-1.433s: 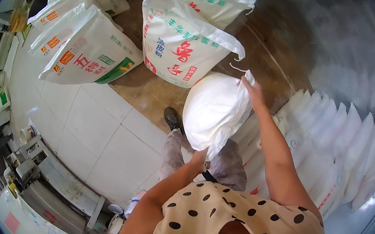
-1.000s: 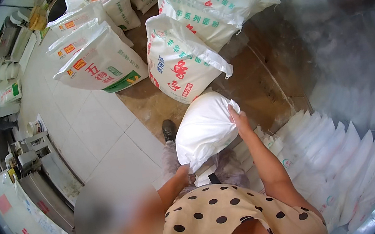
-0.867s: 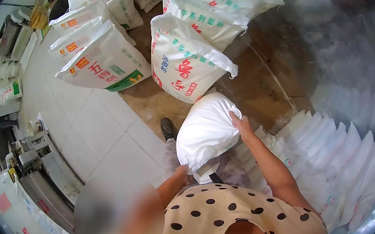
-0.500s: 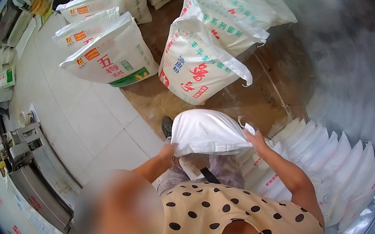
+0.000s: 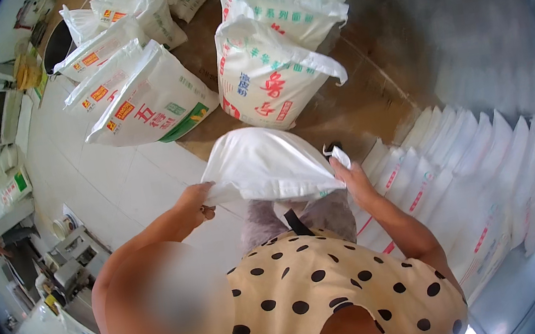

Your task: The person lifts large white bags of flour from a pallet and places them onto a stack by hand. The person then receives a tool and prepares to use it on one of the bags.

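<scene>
A plump white sack hangs in front of my body, with its edge stretched between my two hands. My left hand is closed on the sack's left corner. At the right corner, my right hand grips the fabric, and a loose white flap sticks up beside the thumb. Plain white fabric faces up, so what the sack holds is hidden. Just beyond it stands a large upright white sack with red and green print.
More printed sacks stand at the far left, on tiles and brown floor sheeting. Rows of slim white sacks lean together along my right. A metal machine stands on the left, near a counter.
The sack and my left hand have moved left in the view, and both hands are slightly higher. My view has turned, showing more of the left side and the right-hand sack rows.
</scene>
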